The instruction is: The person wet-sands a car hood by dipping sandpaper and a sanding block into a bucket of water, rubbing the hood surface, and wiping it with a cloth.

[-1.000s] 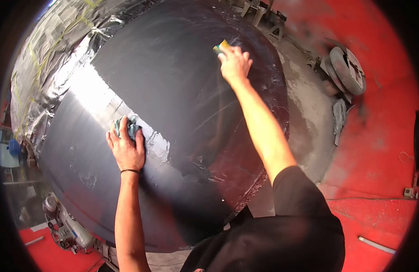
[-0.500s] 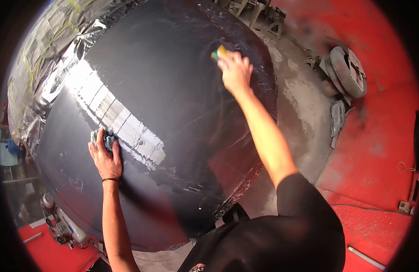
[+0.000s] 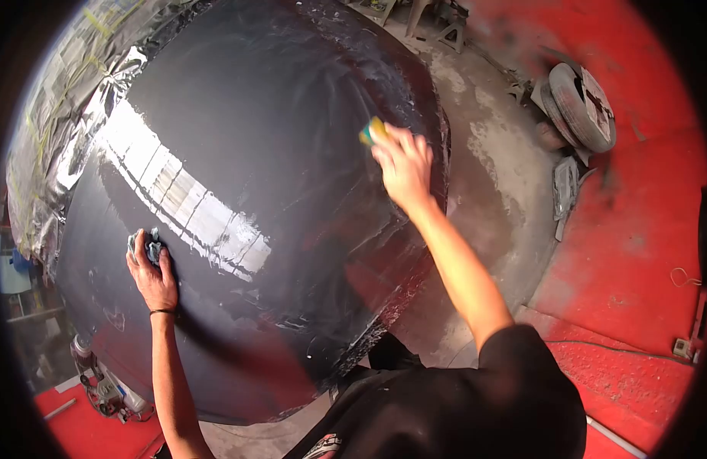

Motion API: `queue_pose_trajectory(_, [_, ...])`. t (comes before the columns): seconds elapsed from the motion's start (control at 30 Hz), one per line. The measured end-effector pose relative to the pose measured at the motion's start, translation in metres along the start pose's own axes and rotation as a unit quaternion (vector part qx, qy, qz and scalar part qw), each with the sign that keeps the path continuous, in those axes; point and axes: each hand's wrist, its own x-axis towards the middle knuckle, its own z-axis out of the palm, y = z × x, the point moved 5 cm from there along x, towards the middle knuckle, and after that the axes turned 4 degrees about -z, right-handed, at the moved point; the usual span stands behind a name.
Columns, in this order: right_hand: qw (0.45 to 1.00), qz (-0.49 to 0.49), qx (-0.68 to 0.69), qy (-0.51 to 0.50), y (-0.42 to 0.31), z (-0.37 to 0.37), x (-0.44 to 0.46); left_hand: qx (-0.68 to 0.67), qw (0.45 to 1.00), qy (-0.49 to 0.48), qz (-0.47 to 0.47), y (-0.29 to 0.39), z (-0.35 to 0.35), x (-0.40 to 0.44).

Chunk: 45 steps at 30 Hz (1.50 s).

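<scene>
Hands are staying well apart on the dark, glossy panel. R hand is gripping a yellow-green sponge nr the R edge, prob. palm-down for pressing flat; L hand is curling round a bunched cloth on the L side, maybe for wiping/support. Foil sheeting is lying along the panel's far-L edge, presumably as protection.
</scene>
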Motion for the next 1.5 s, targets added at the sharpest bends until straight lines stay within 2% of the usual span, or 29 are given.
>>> queue_pose_trajectory(0.1, [1.0,-0.007,0.005,0.001,0.004,-0.013,-0.043,0.002,1.0,0.007,0.001,0.0,0.003,0.003])
queue_pose_trajectory(0.2, [1.0,-0.022,-0.01,0.001,0.006,0.014,0.042,-0.008,1.0,0.0,-0.006,-0.002,0.002,0.0])
queue_pose_trajectory(0.3, [0.997,0.05,-0.052,-0.005,0.006,0.053,0.122,-0.028,0.999,0.029,-0.016,-0.005,0.0,0.002])
queue_pose_trajectory(0.37, [0.999,0.031,-0.017,0.005,-0.019,0.043,0.092,0.009,0.999,0.053,-0.004,0.007,-0.002,0.016])
queue_pose_trajectory(0.4, [1.0,0.007,-0.011,0.008,-0.043,0.033,0.058,-0.014,0.999,0.037,0.004,0.017,-0.001,0.029])
queue_pose_trajectory(0.47, [0.998,-0.043,0.031,-0.02,-0.09,0.009,-0.038,-0.038,0.991,0.054,0.12,0.07,-0.007,0.074])
queue_pose_trajectory(0.5, [0.995,-0.063,0.067,-0.05,-0.105,-0.001,-0.072,-0.016,0.998,-0.006,0.057,0.095,-0.011,0.102])
queue_pose_trajectory(0.53, [0.994,-0.084,0.054,-0.051,-0.104,-0.004,-0.07,-0.001,0.991,-0.016,0.132,0.107,-0.011,0.133])
queue_pose_trajectory(0.6, [0.996,-0.087,-0.009,-0.034,-0.098,-0.009,-0.038,-0.034,0.987,-0.036,0.152,0.159,-0.025,0.18])
queue_pose_trajectory(0.63, [0.996,-0.06,-0.055,-0.018,-0.078,0.001,-0.013,-0.019,0.981,-0.046,0.187,0.176,-0.029,0.2])
queue_pose_trajectory(0.67, [0.999,0.017,-0.031,-0.008,-0.062,0.006,0.01,0.025,0.977,-0.053,0.203,0.191,-0.032,0.213])
queue_pose_trajectory(0.77, [0.997,0.044,-0.069,0.002,-0.082,0.015,-0.006,0.111,0.976,-0.122,0.142,0.225,-0.034,0.221])
queue_pose_trajectory(0.8, [0.997,0.001,-0.077,-0.012,-0.113,0.009,-0.035,0.099,0.977,-0.117,0.15,0.229,-0.033,0.219])
queue_pose_trajectory(0.83, [0.994,-0.035,-0.078,-0.071,-0.146,0.006,-0.069,0.085,0.977,-0.112,0.159,0.229,-0.028,0.218])
queue_pose_trajectory(0.87, [0.993,-0.077,0.034,-0.084,-0.175,0.008,-0.112,0.098,0.976,-0.09,0.174,0.223,-0.021,0.218])
queue_pose_trajectory(0.97, [0.992,-0.071,-0.057,-0.082,-0.175,0.014,-0.085,0.105,0.983,-0.084,0.123,0.189,-0.018,0.213])
queue_pose_trajectory(1.0, [0.995,-0.018,-0.09,-0.038,-0.15,0.022,-0.045,0.098,0.983,-0.07,0.139,0.16,-0.013,0.208])
queue_pose_trajectory(1.07, [0.999,0.037,-0.03,-0.024,-0.115,0.028,0.017,0.093,0.987,-0.052,0.119,0.104,-0.013,0.175])
queue_pose_trajectory(1.1, [0.998,0.038,-0.041,-0.001,-0.11,0.041,0.022,0.089,0.989,-0.043,0.108,0.073,-0.014,0.155])
queue_pose_trajectory(1.17, [0.997,0.04,-0.072,0.011,-0.146,0.031,-0.016,0.084,0.993,-0.065,0.048,0.0,-0.004,0.118])
queue_pose_trajectory(1.23, [0.995,-0.053,-0.083,-0.024,-0.213,0.016,-0.085,0.103,0.994,-0.025,0.038,-0.041,0.0,0.071])
queue_pose_trajectory(1.3, [0.995,-0.071,0.007,-0.075,-0.247,0.024,-0.148,0.033,0.996,0.055,0.064,-0.062,0.006,0.036])
queue_pose_trajectory(1.33, [0.995,-0.073,-0.01,-0.065,-0.248,0.024,-0.135,0.025,0.996,0.069,0.052,-0.056,0.003,0.027])
queue_pose_trajectory(1.4, [0.992,-0.089,-0.08,-0.035,-0.235,0.03,-0.08,0.016,0.998,0.061,0.014,-0.048,-0.002,0.023])
queue_pose_trajectory(1.5, [0.993,0.015,-0.114,-0.004,-0.174,0.065,0.02,0.019,0.998,0.06,-0.002,-0.044,-0.004,0.023])
